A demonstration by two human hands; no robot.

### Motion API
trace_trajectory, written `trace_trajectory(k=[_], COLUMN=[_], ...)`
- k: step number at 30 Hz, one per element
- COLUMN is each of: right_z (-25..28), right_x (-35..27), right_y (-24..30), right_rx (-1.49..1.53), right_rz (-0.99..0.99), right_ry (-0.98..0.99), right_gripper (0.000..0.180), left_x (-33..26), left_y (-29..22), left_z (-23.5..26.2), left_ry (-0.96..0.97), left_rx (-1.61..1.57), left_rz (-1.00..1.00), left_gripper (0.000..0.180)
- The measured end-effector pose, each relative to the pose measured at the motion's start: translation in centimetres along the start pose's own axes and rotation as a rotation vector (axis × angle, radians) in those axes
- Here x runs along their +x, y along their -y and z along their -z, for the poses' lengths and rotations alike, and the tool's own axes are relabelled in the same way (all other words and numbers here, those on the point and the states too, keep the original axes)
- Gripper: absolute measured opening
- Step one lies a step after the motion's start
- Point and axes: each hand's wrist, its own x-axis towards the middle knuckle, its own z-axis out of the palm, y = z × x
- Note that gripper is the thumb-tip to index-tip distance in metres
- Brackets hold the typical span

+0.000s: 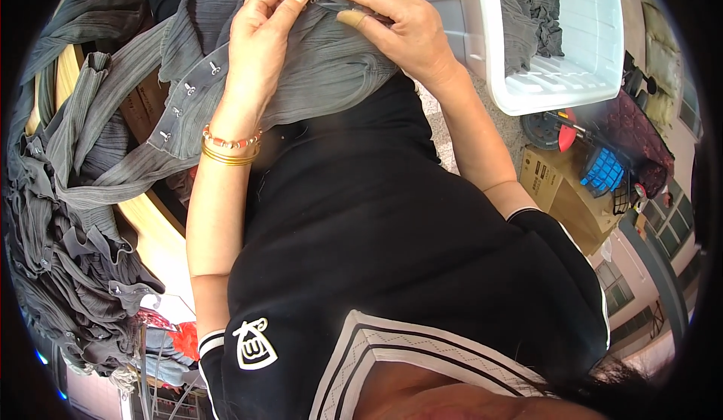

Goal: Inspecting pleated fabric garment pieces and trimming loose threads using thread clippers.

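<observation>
Dark-grey ribbed fabric garment [331, 74] lies top centre of frame; its edge strip with small metal hooks [194, 83] has its long axis lower left to upper right. Left hand [260, 35] is nearer, thumb and fingers pinched on the strip's upper end. Right hand [410, 32], just right, is closed on what look like small metal snips [328, 4]: tips point left at the pinch, axis near horizontal.
</observation>
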Motion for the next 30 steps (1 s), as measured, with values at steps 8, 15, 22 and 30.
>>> trace_trajectory(k=[8, 15, 22, 30], right_z=[0.0, 0.3, 0.3, -0.8], right_x=[0.4, -0.3, -0.8, 1.5], right_y=[-0.3, -1.3, -2.2, 1.0], right_rx=[-0.126, 0.315, 0.678, 0.720], right_rz=[0.029, -0.257, -0.380, -0.333], right_ry=[0.022, -0.113, -0.100, -0.016], right_gripper=[0.025, 0.024, 0.029, 0.028], left_x=[0.1, -0.8, -2.5, -5.6], left_y=[0.2, -0.2, -2.2, -6.6], left_z=[0.0, 0.5, 2.7, 6.2], left_ry=[0.015, -0.146, 0.071, 0.026], left_rx=[0.028, 0.949, 0.867, 0.486], left_rz=[0.002, -0.492, -0.051, 0.035], left_gripper=[0.019, 0.028, 0.027, 0.012])
